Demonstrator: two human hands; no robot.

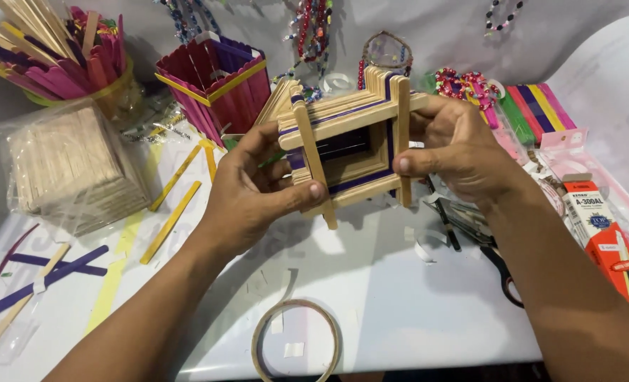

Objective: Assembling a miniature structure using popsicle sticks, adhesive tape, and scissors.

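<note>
A square box built of stacked plain and purple craft sticks (348, 141) is held up above the white table, its open side facing me. My left hand (254, 187) grips its left side, thumb pressed on a plain upright stick at the front. On the other side, my right hand (459, 148) clasps the box, thumb on the right upright stick. Both hands hold the box tilted slightly.
A bundle of plain sticks in clear wrap (70, 166) lies at left, a cup of coloured sticks (60, 53) behind it, a pink stick container (215, 78) beside. Loose yellow (171, 221) and purple sticks (42, 279), a tape ring (297, 343), scissors (502, 272), an orange box (615, 255).
</note>
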